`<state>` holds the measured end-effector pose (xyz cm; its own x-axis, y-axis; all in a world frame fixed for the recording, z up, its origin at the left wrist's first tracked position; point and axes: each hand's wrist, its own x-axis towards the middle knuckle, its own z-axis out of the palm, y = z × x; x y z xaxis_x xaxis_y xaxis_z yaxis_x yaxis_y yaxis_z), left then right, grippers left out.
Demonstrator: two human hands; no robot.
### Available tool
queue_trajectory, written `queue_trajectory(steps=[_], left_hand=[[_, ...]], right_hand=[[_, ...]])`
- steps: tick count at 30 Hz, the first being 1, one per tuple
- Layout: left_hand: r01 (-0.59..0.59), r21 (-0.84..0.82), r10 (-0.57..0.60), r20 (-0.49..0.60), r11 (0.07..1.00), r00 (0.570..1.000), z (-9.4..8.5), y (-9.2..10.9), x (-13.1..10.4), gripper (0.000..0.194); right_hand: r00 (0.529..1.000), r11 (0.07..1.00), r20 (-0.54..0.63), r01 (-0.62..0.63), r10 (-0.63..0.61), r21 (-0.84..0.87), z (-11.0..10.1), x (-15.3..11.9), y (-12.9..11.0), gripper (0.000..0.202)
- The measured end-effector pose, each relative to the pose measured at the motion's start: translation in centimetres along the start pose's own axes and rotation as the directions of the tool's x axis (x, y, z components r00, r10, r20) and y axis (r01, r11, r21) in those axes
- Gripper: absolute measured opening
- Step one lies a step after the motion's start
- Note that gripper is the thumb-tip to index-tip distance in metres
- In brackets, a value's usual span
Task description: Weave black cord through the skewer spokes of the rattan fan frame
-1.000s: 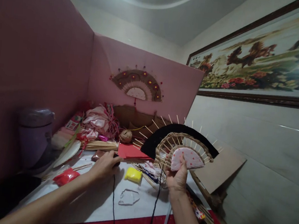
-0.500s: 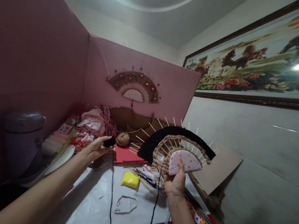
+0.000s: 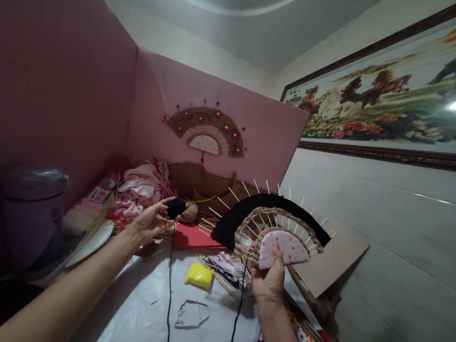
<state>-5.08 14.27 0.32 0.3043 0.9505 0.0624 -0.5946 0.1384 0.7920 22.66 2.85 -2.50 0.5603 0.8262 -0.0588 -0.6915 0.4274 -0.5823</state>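
My right hand (image 3: pixel 269 280) grips a half-round fan by its pink padded base with red dots (image 3: pixel 285 250), thumb on the front. Thin sticks radiate from that base through a woven tan cord band and a wide black band (image 3: pixel 248 206); their tips stick out past the rim. My left hand (image 3: pixel 150 221) is closed around a small ball of black yarn (image 3: pixel 175 208), held out to the left. A black strand (image 3: pixel 170 291) hangs down from the ball, and another strand (image 3: pixel 237 315) drops from beneath the fan.
A finished fan (image 3: pixel 208 130) hangs on the pink board. Behind my hands lie a twine ball (image 3: pixel 191 212), pink cloth (image 3: pixel 142 180) and a red sheet (image 3: pixel 193 237). Nearer are a yellow packet (image 3: pixel 199 275), loose sticks (image 3: pixel 224 280) and clear plastic (image 3: pixel 192 315). A bin (image 3: pixel 33 220) stands left.
My left hand has turned and shifted slightly up, so more of the black yarn ball shows, now partly in front of the twine ball. The fan in my right hand has barely moved.
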Motion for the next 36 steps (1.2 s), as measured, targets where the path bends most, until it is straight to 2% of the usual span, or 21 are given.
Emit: queue_trajectory(steps=[2,4,7,10,13,16,20,23,27,36], left_hand=[[-0.035,0.071,0.035,-0.006,0.997,0.999,-0.2,-0.4,0.0,0.045],[-0.099,0.227,0.106,-0.018,0.969,0.994,-0.5,-1.0,0.0,0.041],[-0.172,0.442,0.211,-0.041,0.88,0.977,-1.0,-1.9,0.2,0.038],[-0.181,0.586,0.265,-0.059,0.79,0.962,-1.3,-2.1,1.0,0.039],[-0.17,0.777,0.337,-0.056,0.606,0.94,-1.7,-1.7,2.3,0.047],[-0.142,0.927,0.382,-0.001,0.346,0.924,-2.1,-1.2,3.4,0.051],[-0.104,0.994,0.348,0.083,0.042,0.934,-2.5,-1.2,4.2,0.044],[-0.082,0.991,0.326,0.112,-0.104,0.939,-3.0,-1.2,4.5,0.043],[-0.071,0.979,0.314,0.13,-0.191,0.94,-3.9,-0.7,4.9,0.046],[-0.078,0.98,0.328,0.136,-0.183,0.935,-4.4,-0.4,5.0,0.047]], right_hand=[[1.0,1.0,0.002,-0.005,0.005,0.012,-0.1,0.0,0.1,0.035],[1.0,1.0,-0.002,-0.003,0.003,0.014,-0.1,0.0,0.1,0.036],[1.0,1.0,-0.01,0.013,-0.013,-0.002,0.0,-0.1,0.1,0.037],[1.0,1.0,-0.015,0.009,-0.01,-0.008,0.2,-0.3,0.1,0.035],[1.0,1.0,-0.008,-0.001,0.001,-0.005,0.3,-0.4,0.2,0.033],[1.0,1.0,-0.005,0.009,-0.009,-0.01,0.3,-0.4,0.3,0.034],[1.0,1.0,-0.004,0.021,-0.022,-0.012,0.3,-0.3,0.4,0.037],[1.0,1.0,-0.003,0.018,-0.018,-0.019,0.2,-0.1,0.5,0.036],[1.0,1.0,-0.023,0.001,-0.001,-0.023,-0.1,0.3,0.7,0.033],[1.0,1.0,-0.004,-0.008,0.008,-0.025,-0.1,0.2,0.5,0.032]])
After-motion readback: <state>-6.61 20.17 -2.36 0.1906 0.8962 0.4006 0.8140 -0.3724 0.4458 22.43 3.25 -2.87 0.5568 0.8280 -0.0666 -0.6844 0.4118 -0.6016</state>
